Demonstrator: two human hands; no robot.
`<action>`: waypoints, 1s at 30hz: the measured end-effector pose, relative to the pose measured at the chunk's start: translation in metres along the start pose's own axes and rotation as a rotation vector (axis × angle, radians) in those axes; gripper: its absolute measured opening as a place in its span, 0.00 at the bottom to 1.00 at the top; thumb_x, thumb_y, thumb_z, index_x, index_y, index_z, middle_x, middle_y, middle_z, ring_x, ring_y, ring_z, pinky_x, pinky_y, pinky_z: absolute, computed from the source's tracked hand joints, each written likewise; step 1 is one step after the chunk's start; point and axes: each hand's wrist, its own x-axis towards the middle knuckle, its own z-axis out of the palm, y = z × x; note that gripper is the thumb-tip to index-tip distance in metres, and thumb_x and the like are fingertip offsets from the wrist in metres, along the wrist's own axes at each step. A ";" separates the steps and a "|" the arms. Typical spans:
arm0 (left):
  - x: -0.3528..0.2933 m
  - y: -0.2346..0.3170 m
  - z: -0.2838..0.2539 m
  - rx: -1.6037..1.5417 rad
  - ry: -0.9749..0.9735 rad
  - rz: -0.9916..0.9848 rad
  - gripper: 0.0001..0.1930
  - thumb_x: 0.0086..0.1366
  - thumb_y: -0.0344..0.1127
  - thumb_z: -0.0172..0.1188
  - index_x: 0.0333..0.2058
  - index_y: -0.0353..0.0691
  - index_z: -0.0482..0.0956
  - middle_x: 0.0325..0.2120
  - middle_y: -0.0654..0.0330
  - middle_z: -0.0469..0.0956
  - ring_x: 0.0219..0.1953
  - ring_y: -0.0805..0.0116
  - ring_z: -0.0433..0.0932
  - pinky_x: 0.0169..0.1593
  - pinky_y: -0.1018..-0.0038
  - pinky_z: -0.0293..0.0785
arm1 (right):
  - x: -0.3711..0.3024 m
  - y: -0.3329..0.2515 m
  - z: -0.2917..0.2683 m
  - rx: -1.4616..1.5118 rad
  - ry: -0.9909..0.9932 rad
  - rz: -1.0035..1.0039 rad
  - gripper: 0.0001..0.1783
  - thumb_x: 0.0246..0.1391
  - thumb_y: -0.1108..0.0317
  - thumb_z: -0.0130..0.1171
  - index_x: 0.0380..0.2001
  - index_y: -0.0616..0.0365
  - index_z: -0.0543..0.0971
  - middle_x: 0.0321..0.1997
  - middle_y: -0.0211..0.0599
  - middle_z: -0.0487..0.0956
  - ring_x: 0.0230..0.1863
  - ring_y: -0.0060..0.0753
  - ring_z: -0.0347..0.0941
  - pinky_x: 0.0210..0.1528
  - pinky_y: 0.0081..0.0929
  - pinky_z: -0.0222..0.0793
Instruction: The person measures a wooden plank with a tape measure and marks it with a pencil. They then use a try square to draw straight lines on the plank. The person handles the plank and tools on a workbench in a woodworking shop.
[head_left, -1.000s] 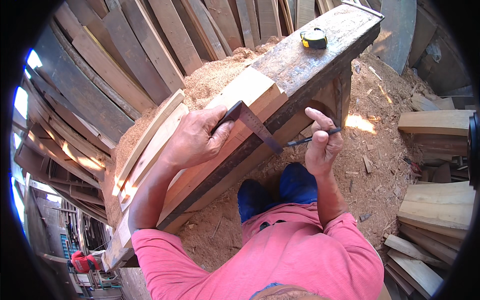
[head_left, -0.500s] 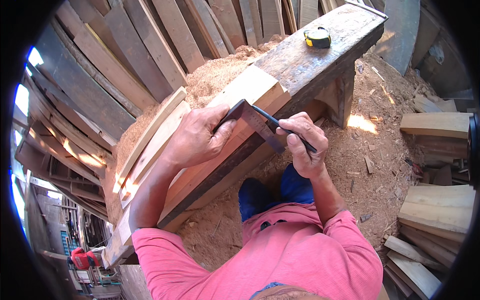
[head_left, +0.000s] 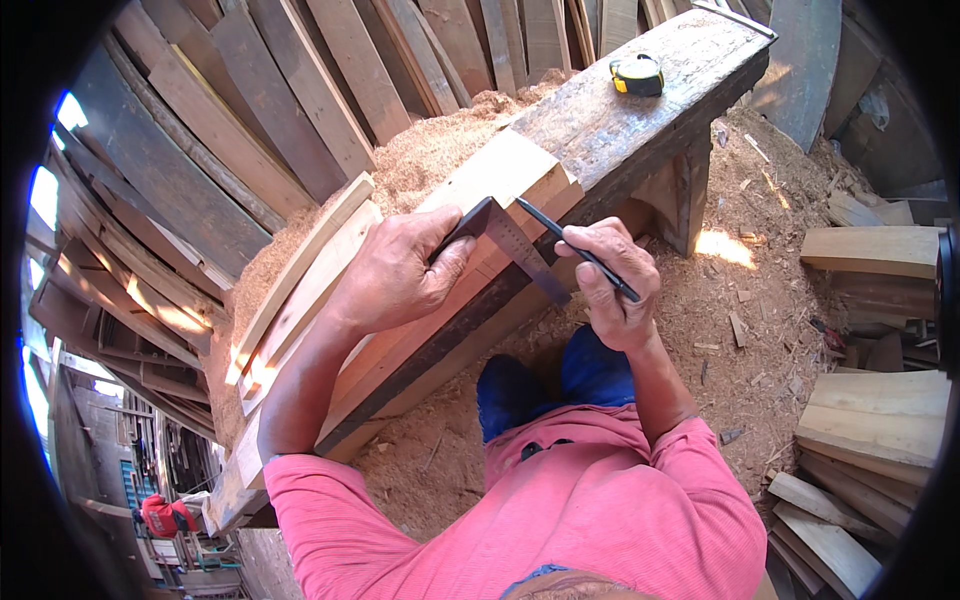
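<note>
My left hand (head_left: 405,262) is closed on the dark stock of a try square (head_left: 522,258), whose ruled blade slants down to the right across the near side of a pale wooden beam (head_left: 515,165). In my right hand (head_left: 615,275) is a slim dark pencil (head_left: 548,222), held between thumb and fingers. Its tip is by the beam's near top edge, close to the square; whether it touches the wood I cannot tell. The beam lies lengthwise on a worn wooden bench (head_left: 610,120).
A yellow and black tape measure (head_left: 637,75) rests at the bench's far end. Narrow wood strips (head_left: 300,275) lie left of the beam. Sawdust (head_left: 430,145) is heaped behind, with boards (head_left: 290,90) leaning beyond. Stacked timber (head_left: 875,420) stands at the right.
My right hand has moved slightly right with the pencil, whose tip is now farther from the square's corner. My left hand and the try square stay in place.
</note>
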 end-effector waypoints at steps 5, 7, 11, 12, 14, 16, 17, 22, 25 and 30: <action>0.000 0.000 -0.001 0.029 -0.005 0.008 0.08 0.74 0.34 0.63 0.40 0.34 0.79 0.28 0.43 0.77 0.31 0.46 0.78 0.40 0.54 0.74 | -0.012 -0.001 -0.008 0.120 -0.039 0.088 0.14 0.64 0.75 0.61 0.50 0.67 0.87 0.38 0.43 0.88 0.41 0.37 0.83 0.48 0.33 0.77; 0.001 -0.001 -0.001 0.017 -0.012 -0.026 0.09 0.73 0.36 0.64 0.40 0.35 0.80 0.31 0.40 0.80 0.36 0.36 0.81 0.42 0.49 0.76 | -0.020 -0.002 -0.012 0.190 -0.015 0.185 0.13 0.65 0.75 0.60 0.49 0.67 0.87 0.38 0.42 0.87 0.40 0.33 0.82 0.47 0.30 0.77; -0.001 -0.004 -0.002 -0.003 -0.015 0.011 0.09 0.74 0.36 0.63 0.41 0.34 0.80 0.30 0.40 0.79 0.35 0.40 0.80 0.42 0.52 0.75 | -0.032 -0.003 -0.015 0.224 0.136 0.289 0.12 0.75 0.68 0.56 0.47 0.66 0.85 0.39 0.35 0.80 0.37 0.21 0.75 0.41 0.23 0.71; -0.003 -0.006 -0.004 -0.006 -0.022 0.026 0.09 0.75 0.35 0.62 0.41 0.33 0.80 0.29 0.41 0.78 0.34 0.44 0.79 0.42 0.54 0.74 | -0.032 0.000 -0.014 0.178 0.161 0.286 0.15 0.79 0.63 0.55 0.44 0.65 0.83 0.37 0.34 0.77 0.34 0.21 0.71 0.39 0.24 0.69; -0.008 -0.010 -0.008 0.020 -0.044 0.039 0.09 0.76 0.34 0.62 0.43 0.32 0.80 0.29 0.42 0.78 0.33 0.49 0.78 0.42 0.57 0.74 | -0.031 0.004 -0.010 0.088 0.153 0.270 0.16 0.80 0.62 0.55 0.43 0.64 0.82 0.36 0.33 0.76 0.33 0.21 0.69 0.39 0.24 0.68; -0.017 -0.015 -0.012 0.076 -0.079 0.032 0.09 0.77 0.34 0.61 0.44 0.32 0.81 0.30 0.43 0.78 0.35 0.52 0.78 0.44 0.57 0.74 | -0.031 0.008 -0.005 -0.020 0.139 0.167 0.14 0.80 0.62 0.55 0.41 0.62 0.80 0.37 0.32 0.77 0.33 0.21 0.68 0.39 0.23 0.68; -0.021 -0.017 -0.014 0.048 -0.101 0.005 0.09 0.77 0.34 0.61 0.45 0.32 0.81 0.30 0.44 0.78 0.35 0.54 0.78 0.44 0.58 0.74 | -0.033 0.007 0.000 0.037 0.106 0.205 0.13 0.80 0.63 0.56 0.41 0.62 0.80 0.37 0.32 0.77 0.33 0.22 0.68 0.38 0.24 0.68; -0.041 -0.026 -0.018 -0.032 -0.144 -0.060 0.09 0.79 0.34 0.60 0.46 0.32 0.83 0.31 0.50 0.79 0.36 0.63 0.76 0.46 0.62 0.75 | -0.044 -0.005 0.021 -0.012 -0.067 0.298 0.03 0.71 0.73 0.64 0.43 0.60 0.83 0.35 0.38 0.82 0.31 0.35 0.78 0.36 0.30 0.74; -0.044 -0.028 -0.018 -0.042 -0.129 -0.041 0.09 0.78 0.34 0.60 0.47 0.33 0.83 0.32 0.50 0.79 0.36 0.62 0.75 0.47 0.63 0.75 | -0.046 -0.009 0.039 -0.118 -0.088 0.219 0.08 0.61 0.75 0.70 0.43 0.60 0.84 0.37 0.44 0.84 0.37 0.46 0.84 0.40 0.38 0.78; -0.043 -0.028 -0.019 -0.062 -0.146 -0.059 0.09 0.77 0.34 0.61 0.42 0.33 0.80 0.29 0.49 0.76 0.34 0.60 0.74 0.44 0.61 0.74 | -0.045 -0.008 0.063 -0.178 -0.047 0.060 0.15 0.54 0.77 0.73 0.46 0.59 0.84 0.40 0.44 0.85 0.40 0.51 0.82 0.45 0.45 0.77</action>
